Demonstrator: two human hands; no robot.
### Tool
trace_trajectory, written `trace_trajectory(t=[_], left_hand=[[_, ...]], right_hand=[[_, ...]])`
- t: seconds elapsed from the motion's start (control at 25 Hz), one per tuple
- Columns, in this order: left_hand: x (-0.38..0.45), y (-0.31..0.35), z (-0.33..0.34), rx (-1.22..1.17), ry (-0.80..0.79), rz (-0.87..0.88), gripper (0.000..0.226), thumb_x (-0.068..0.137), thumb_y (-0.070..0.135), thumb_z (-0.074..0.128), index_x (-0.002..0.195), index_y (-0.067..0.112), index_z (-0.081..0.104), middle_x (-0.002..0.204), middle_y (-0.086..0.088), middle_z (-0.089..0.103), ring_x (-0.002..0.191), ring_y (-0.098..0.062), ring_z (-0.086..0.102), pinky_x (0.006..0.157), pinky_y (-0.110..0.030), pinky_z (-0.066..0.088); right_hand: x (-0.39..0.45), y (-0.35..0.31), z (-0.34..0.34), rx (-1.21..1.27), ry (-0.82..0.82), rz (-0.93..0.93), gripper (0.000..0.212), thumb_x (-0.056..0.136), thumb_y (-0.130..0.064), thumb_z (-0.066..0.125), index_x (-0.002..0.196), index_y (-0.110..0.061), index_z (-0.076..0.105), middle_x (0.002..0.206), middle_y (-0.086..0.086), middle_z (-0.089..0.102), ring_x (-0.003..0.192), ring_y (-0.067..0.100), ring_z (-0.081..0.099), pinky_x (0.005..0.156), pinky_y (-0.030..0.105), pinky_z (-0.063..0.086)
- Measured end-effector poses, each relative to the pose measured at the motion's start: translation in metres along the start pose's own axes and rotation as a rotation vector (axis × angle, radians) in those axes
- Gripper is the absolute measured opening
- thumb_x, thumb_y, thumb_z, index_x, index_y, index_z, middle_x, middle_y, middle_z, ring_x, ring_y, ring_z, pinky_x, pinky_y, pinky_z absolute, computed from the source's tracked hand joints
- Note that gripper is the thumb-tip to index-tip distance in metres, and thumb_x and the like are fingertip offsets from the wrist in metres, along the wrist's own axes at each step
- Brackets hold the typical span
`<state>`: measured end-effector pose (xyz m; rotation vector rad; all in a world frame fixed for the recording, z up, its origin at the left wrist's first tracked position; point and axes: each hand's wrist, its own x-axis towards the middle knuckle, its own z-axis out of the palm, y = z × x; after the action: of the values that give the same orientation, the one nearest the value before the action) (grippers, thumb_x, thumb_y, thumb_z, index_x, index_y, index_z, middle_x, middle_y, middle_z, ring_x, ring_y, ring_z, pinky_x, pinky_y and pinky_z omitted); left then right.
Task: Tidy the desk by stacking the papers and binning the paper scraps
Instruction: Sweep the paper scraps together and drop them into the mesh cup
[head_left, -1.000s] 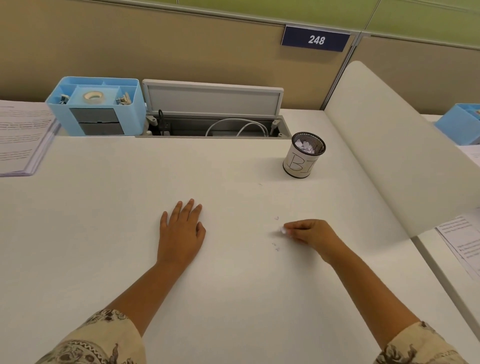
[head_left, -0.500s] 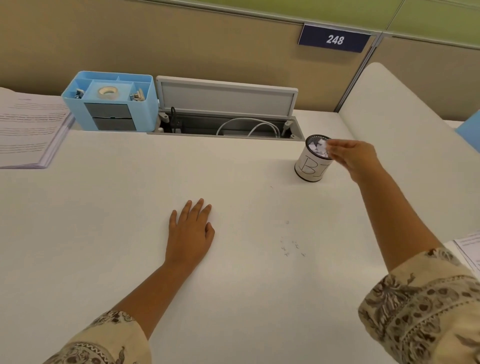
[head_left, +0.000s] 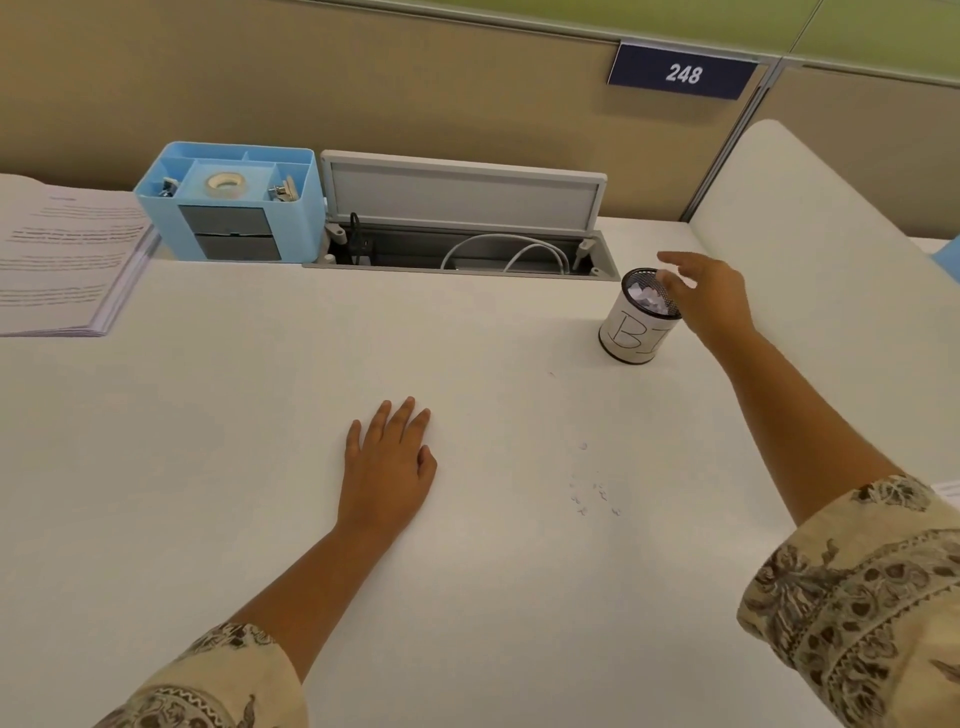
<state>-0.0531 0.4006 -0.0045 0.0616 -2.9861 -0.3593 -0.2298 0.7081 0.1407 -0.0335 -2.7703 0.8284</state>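
Scraps (head_left: 652, 301) of white paper filled the small mesh bin (head_left: 635, 330) at about two o'clock on the table (head_left: 208, 467), the bin standing upright with its long axis vertical and its mouth opening upward, a hand-lettered label facing the camera. The right hand (head_left: 709, 299) hovered just beside and over the bin's rim, fingers spread loose and holding nothing that could be seen, which suggested a scrap had just been let go into it. The left hand (head_left: 387, 465) lay flat on the table near the centre, fingers straight and together, pointing toward twelve o'clock. The paper stack (head_left: 62, 254) sat at about ten o'clock, squared up, its long axis running roughly from the near edge toward the partition, touching or nearly touching the blue desk organiser (head_left: 228, 202). Binning looked almost done. A few tiny flecks (head_left: 592, 493) lay at about four o'clock, between the two arms; whether they were paper bits or marks could not be told. If scraps, they were what was left.
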Motion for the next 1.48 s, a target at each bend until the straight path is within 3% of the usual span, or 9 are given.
trace_trajectory(t=[0.16,0.28,0.48,0.68,0.8,0.92,1.12,1.32,1.48], left_hand=[[0.001,0.0,0.0,-0.002,0.004,0.004,0.057,0.086,0.033,0.02,0.13,0.015,0.052,0.139,-0.005,0.047,0.132,-0.026,0.039,0.105,-0.051,0.028],[0.0,0.0,0.0,0.004,0.012,0.006,0.056,0.086,0.032,0.022,0.129,0.015,0.052,0.139,-0.005,0.048,0.132,-0.026,0.039,0.105,-0.051,0.029],[0.0,0.0,0.002,-0.004,0.011,0.001,0.045,0.091,0.024,0.036,0.134,0.016,0.047,0.144,-0.004,0.041,0.136,-0.024,0.032,0.109,-0.049,0.022],[0.001,0.0,0.003,-0.003,0.01,0.0,0.044,0.092,0.022,0.04,0.136,0.017,0.045,0.146,-0.003,0.039,0.138,-0.023,0.029,0.11,-0.048,0.019],[0.001,-0.001,0.002,-0.009,0.006,0.002,0.044,0.092,0.021,0.044,0.136,0.017,0.044,0.146,-0.003,0.038,0.138,-0.023,0.028,0.11,-0.048,0.018],[0.001,-0.001,0.001,-0.013,-0.008,0.007,0.045,0.092,0.022,0.042,0.137,0.017,0.042,0.148,-0.003,0.035,0.139,-0.023,0.025,0.111,-0.048,0.016],[0.001,0.0,0.002,-0.003,0.025,0.008,0.049,0.088,0.026,0.032,0.134,0.015,0.047,0.144,-0.005,0.041,0.136,-0.025,0.032,0.109,-0.05,0.021],[0.0,-0.001,0.002,-0.006,0.028,0.012,0.052,0.086,0.027,0.03,0.133,0.015,0.047,0.143,-0.006,0.042,0.136,-0.026,0.033,0.108,-0.051,0.022],[0.001,-0.001,0.002,-0.001,0.022,0.007,0.053,0.086,0.028,0.029,0.134,0.015,0.046,0.144,-0.005,0.041,0.136,-0.025,0.031,0.109,-0.05,0.021]], right_hand=[[-0.069,-0.001,0.034,0.119,-0.043,-0.126,0.029,0.091,-0.005,0.045,0.11,-0.012,0.066,0.101,0.003,0.069,0.092,0.018,0.062,0.086,0.03,0.047],[-0.119,0.013,0.068,0.48,-0.344,0.144,0.029,0.097,-0.004,0.036,0.117,-0.005,0.057,0.099,0.008,0.065,0.09,0.023,0.066,0.075,0.021,0.055],[-0.154,0.009,0.073,0.729,-0.458,0.349,0.028,0.101,-0.013,0.029,0.123,-0.004,0.045,0.102,0.017,0.066,0.081,0.011,0.068,0.072,0.018,0.055],[-0.194,0.021,0.046,0.8,-0.394,0.322,0.028,0.099,-0.017,0.037,0.126,-0.015,0.044,0.108,0.006,0.067,0.102,0.017,0.066,0.089,0.025,0.052],[-0.22,0.035,0.025,0.322,-0.236,0.203,0.034,0.099,-0.029,0.036,0.132,-0.025,0.041,0.128,-0.006,0.057,0.122,0.011,0.051,0.101,0.023,0.038],[-0.264,0.036,0.039,-0.176,-0.391,0.173,0.082,0.086,-0.067,0.008,0.148,-0.014,0.004,0.156,-0.003,0.003,0.144,0.011,0.0,0.118,0.031,0.003],[-0.277,0.009,0.064,-0.403,-0.491,0.154,0.11,0.05,-0.081,-0.032,0.133,-0.009,-0.029,0.142,0.002,-0.033,0.135,0.015,-0.03,0.114,0.047,-0.013],[-0.26,-0.005,0.081,-0.335,-0.467,0.096,0.117,0.052,-0.085,-0.024,0.141,-0.009,-0.022,0.15,0.005,-0.027,0.134,0.014,-0.03,0.113,0.043,-0.015],[-0.255,-0.001,0.063,0.023,-0.347,0.167,0.076,0.091,-0.05,0.04,0.148,-0.016,0.003,0.157,-0.003,0.005,0.144,0.012,0.004,0.116,0.026,0.006]])
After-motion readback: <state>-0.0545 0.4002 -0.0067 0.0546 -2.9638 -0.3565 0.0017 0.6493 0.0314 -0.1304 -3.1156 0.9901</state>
